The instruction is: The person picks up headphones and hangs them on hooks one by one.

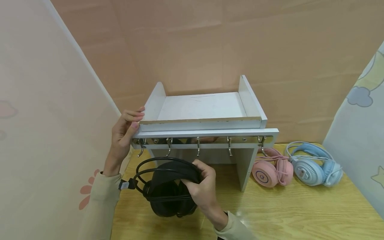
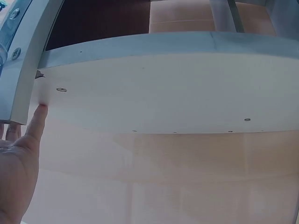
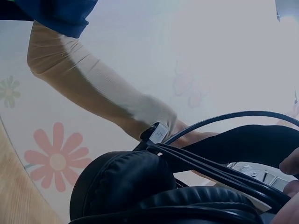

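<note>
Black headphones [image 1: 163,200] with a bundled black cable hang from my right hand [image 1: 205,188], whose fingers and thumb grip the headband, in front of and below the hook rail [image 1: 192,132]. In the right wrist view the ear cushions [image 3: 135,179] show large, with the hand [image 3: 289,186] at the right edge. My left hand [image 1: 121,133] holds the left end of the white shelf [image 1: 204,126], thumb at the front and fingers over the side. The left wrist view shows that hand [image 2: 21,163] against the white panel [image 2: 163,93]. Several metal hooks [image 1: 198,146] line the rail.
Pink headphones [image 1: 265,173] and light blue headphones [image 1: 312,168] lie on the wooden table [image 1: 285,213], right of the shelf. A pale wall [image 1: 60,100] stands close at the left, and a brown backdrop [image 1: 192,43] rises behind the shelf.
</note>
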Tool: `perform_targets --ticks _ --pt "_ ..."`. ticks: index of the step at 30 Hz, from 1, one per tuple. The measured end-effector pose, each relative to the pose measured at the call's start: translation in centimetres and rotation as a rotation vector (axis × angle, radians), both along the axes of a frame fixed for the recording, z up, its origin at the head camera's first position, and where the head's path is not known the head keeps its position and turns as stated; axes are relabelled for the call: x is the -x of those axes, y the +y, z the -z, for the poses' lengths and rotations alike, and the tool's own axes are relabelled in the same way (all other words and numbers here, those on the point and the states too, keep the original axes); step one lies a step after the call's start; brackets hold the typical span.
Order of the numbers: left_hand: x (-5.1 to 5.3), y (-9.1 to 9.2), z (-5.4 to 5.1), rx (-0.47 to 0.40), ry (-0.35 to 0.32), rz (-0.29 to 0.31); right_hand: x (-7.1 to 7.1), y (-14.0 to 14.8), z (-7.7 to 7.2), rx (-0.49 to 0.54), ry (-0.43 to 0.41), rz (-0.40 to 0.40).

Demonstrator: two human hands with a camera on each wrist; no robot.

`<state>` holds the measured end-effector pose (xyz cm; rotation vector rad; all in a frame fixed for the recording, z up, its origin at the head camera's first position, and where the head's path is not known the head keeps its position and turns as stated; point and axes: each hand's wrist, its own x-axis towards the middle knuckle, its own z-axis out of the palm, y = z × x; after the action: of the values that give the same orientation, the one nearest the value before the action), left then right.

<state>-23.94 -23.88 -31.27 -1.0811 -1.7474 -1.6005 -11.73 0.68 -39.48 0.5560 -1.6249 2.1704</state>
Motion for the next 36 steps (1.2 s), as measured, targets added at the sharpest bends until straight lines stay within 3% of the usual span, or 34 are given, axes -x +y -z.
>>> perform_targets --ticks 7,15,31,36 --pt "-0.06 -0.12 0.18 0.005 -0.009 -0.007 -0.03 -0.41 0.29 -0.065 0.027 0.024" --pt "0.00 -0.16 0.31 0.017 -0.022 -0.007 -0.27 -0.69 0.24 -0.104 0.104 -0.011" --pt "-0.17 -0.23 0.39 -0.004 -0.023 0.003 -0.51 -0.51 -0.06 -0.118 0.120 -0.064" --pt "-0.15 -0.02 0.12 0.008 -0.017 -0.005 -0.42 -0.65 -0.19 -0.111 0.109 -0.038"
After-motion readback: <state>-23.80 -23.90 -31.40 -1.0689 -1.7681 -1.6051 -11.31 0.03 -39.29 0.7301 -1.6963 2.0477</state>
